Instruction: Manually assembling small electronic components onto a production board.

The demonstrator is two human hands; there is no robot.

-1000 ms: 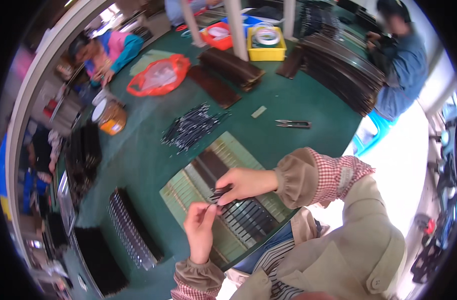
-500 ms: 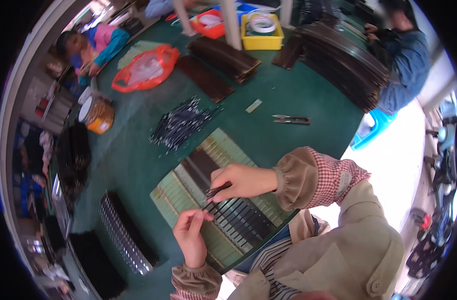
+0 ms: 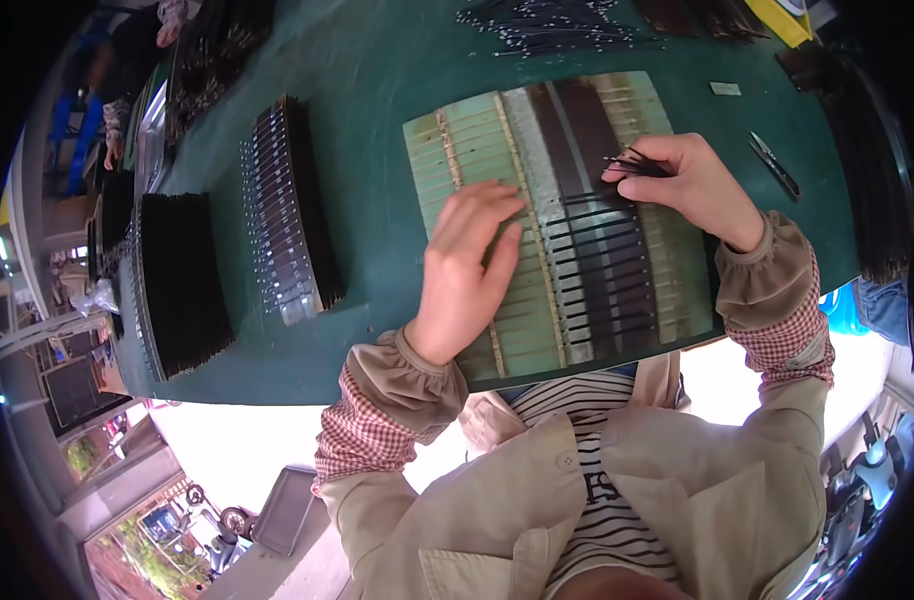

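Observation:
A pale green board [image 3: 432, 150] with grooves and raised beige lines lies on the table in front of me. A dark brown strip [image 3: 589, 130] with a grey line along its middle runs over it. Thin black strips [image 3: 602, 275] lie crosswise in a row on its nearer half. My left hand [image 3: 467, 270] is open over the board's left part, fingers stretched out and thumb apart, fingertips by a beige line. My right hand [image 3: 692, 180] pinches a small bundle of thin black strips [image 3: 645, 165] above the board's right side.
Left of the board stands a stack of dark pieces with shiny ends [image 3: 282, 210], then a larger black stack [image 3: 182, 285]. A loose pile of thin strips [image 3: 547, 25] lies at the back. Small thread snips [image 3: 774, 165] and a pale label [image 3: 725, 89] are at the right.
The view has turned and shifted toward the table's near left side. My hands have moved apart; the left has gone from a pinch to stretched fingers. The right still holds the bundle.

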